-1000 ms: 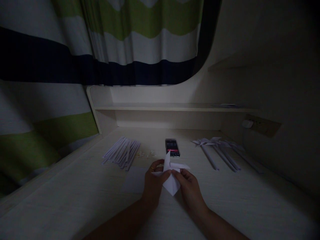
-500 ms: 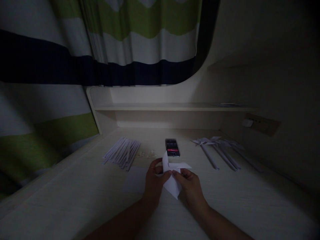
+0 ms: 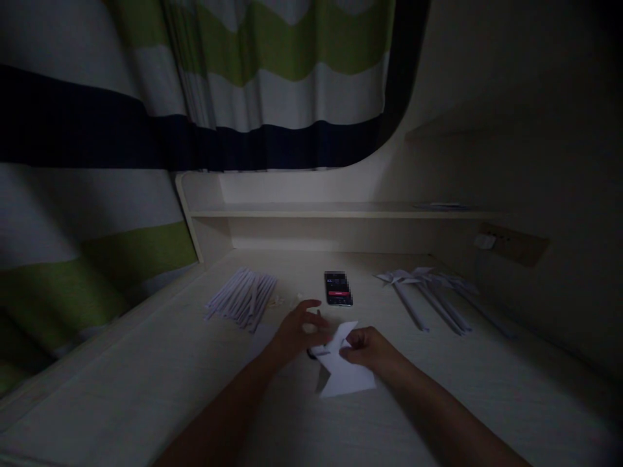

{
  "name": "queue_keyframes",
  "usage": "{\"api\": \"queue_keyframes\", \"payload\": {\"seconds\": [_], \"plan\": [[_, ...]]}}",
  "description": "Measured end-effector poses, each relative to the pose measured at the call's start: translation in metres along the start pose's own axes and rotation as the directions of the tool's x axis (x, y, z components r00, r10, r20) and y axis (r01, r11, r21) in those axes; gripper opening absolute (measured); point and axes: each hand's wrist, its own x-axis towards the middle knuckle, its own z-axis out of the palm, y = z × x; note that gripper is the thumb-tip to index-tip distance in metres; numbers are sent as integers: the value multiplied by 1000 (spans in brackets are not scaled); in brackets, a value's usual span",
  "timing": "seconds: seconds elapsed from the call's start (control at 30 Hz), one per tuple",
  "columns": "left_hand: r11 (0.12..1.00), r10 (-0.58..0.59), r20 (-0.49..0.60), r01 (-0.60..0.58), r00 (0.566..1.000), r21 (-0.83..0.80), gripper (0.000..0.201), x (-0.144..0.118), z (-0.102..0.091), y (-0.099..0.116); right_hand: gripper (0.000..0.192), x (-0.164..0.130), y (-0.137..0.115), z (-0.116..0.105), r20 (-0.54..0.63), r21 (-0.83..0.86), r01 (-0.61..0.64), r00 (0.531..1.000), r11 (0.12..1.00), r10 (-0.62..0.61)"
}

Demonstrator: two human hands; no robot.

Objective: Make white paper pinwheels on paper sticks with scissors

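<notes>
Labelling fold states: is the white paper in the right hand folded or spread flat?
Folded: the white paper in the right hand shows pointed, angled flaps.

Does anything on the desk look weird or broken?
The phone looks odd: its right edge is blocky and jagged, probably picture blurring rather than damage. Small pale bits lie scattered beside the paper sticks, a bit messy. The folded paper in the right hand shows no obvious tear.

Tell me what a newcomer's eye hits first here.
Likely the folded white paper, pinched in the right hand near the lower centre. Then the green, white and navy curtain across the upper left, and the lit smartphone lying on the desk beyond that paper.
</notes>
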Motion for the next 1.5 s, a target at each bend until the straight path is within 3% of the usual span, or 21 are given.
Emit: {"api": "queue_keyframes", "payload": {"seconds": [0.07,0.13,0.27,0.4,0.6,0.8,0.9,1.0,1.1,1.3,1.37,1.5], "plan": [[995,-70,151,59,986,78,73,-3,2,-2,8,-3,-4,1,76,-28,-14,997,999,17],[985,-138,228,108,964,138,78,-4,4,-6,7,-5,-7,2,118,-67,-30,992,997,38],[966,-178,269,116,946,232,82,-3,5,-14,6,-7,-9,2,174,-151,-7,984,989,34],[944,-112,295,9,949,330,81,-1,2,-18,7,-6,-5,3,187,-237,29,982,971,16],[942,-117,349,-7,930,335,78,0,1,-21,5,-8,-5,4,219,-217,56,976,975,-7],[966,-146,335,61,931,250,75,0,5,-27,5,-8,-5,4,187,-291,36,982,956,20],[985,-151,317,115,936,132,69,-1,8,-27,9,-7,-6,4,155,-271,28,988,962,15],[984,-180,236,179,955,27,68,1,8,-25,17,-6,-10,3,61,-180,30,998,983,-19],[971,-210,136,223,968,-87,68,4,7,-25,25,-6,-13,1,-73,-126,114,990,985,-124],[970,-168,6,167,986,-177,58,6,8,-25,29,-5,-15,0,-260,-192,250,919,949,-295],[964,-171,-38,159,985,-213,57,5,9,-22,29,-7,-17,-3,-398,-237,260,853,936,-338],[940,-144,-146,89,979,-330,47,5,10,-19,29,-9,-20,-13,-613,-300,285,674,910,-413]]}}
